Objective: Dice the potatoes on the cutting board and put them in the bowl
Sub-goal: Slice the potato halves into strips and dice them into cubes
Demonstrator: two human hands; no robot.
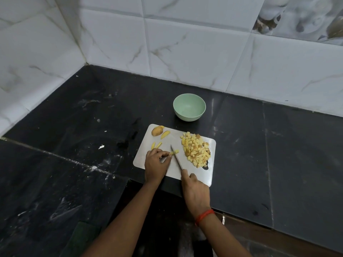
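1. Black stone tabletop (259, 145) fills most of the frame and shows pale smears and scraps at centre left; it meets tiled walls at the top and upper left.
2. Lower centre: the right hand (196, 193), with a red thread band (204, 217) at the wrist, grips the handle of a knife (176, 157). Its forefinger lies straight along the back of the blade.
3. Just left of it, the left hand (156, 164) rests on the cutting board (171, 135), fingers curled, pinching a small bundle of potato strips (174, 152). The blade crosses that bundle right at the fingertips, point toward the top of the frame.
4. The white board lies at frame centre, near the tabletop's front edge.
5. On its right half sits a heap of diced potato (196, 150).
6. Beyond the left hand lie two loose strips (156, 145), then a wedge (165, 134), then an unpeeled potato piece (157, 131) at the board's far left corner.
7. A pale green bowl (189, 106) stands upright just beyond the board's far edge, not touching it.
8. White marble-pattern wall tiles (185, 52) close the scene at the top.
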